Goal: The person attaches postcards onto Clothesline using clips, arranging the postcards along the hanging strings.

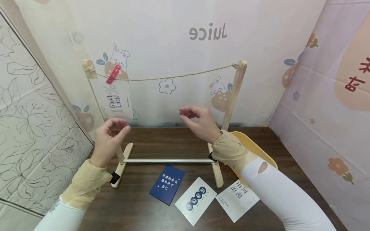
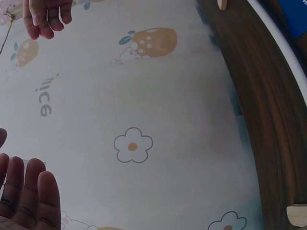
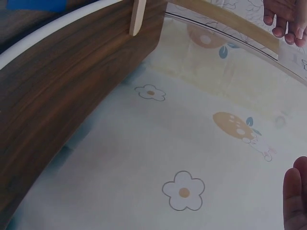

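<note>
A wooden stand [image 1: 234,93] with a rope [image 1: 173,77] strung between its two posts sits on the dark wooden table [image 1: 138,205]. At the rope's left end a pink clothespin [image 1: 113,74] holds a white "Good Luck" card [image 1: 111,99]. My left hand [image 1: 121,125] hovers just below that card, fingers loosely curled and empty. My right hand [image 1: 188,115] floats under the middle of the rope, also loosely curled and holding nothing. The left wrist view shows my left fingertips [image 2: 29,196] against the wall cloth. In the right wrist view only one right fingertip [image 3: 295,191] shows.
Three cards lie in front of the stand: a blue card [image 1: 167,183], a white card with blue circles [image 1: 196,200] and a white card with printed characters [image 1: 237,195]. A yellow tray [image 1: 254,146] sits behind my right forearm. A white crossbar [image 1: 167,161] joins the stand's feet.
</note>
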{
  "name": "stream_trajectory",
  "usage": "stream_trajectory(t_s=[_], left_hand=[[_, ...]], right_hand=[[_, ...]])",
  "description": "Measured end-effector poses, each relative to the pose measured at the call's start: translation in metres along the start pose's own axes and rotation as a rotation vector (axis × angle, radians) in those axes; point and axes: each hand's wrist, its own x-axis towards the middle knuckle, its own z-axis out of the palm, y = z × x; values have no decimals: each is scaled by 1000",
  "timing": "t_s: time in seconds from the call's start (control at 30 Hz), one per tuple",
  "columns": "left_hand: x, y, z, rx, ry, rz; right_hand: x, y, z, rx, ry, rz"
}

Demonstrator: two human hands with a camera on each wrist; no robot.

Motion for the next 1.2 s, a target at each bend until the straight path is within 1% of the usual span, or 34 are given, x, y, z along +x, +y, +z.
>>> stream_trajectory(t_s=[0.1,0.27,0.37,0.73,0.87,1.03,1.2], left_hand=[[-3,-3,2,11,-27,-5],[-9,-8,5,43,-68,-18],[-12,-11,7,70,-89,-17],[-22,-24,17,96,-150,4],[-26,-29,21,110,-164,1],[-31,-36,25,118,-193,-20],[-37,-42,30,118,-220,-35]], right_hand=[[-5,3,0,0,-2,19],[-13,8,-1,3,0,25],[-18,11,-2,1,5,38],[-38,20,-5,7,17,127],[-45,23,-5,6,21,126],[-52,26,-5,15,30,116],[-60,29,-5,19,33,127]])
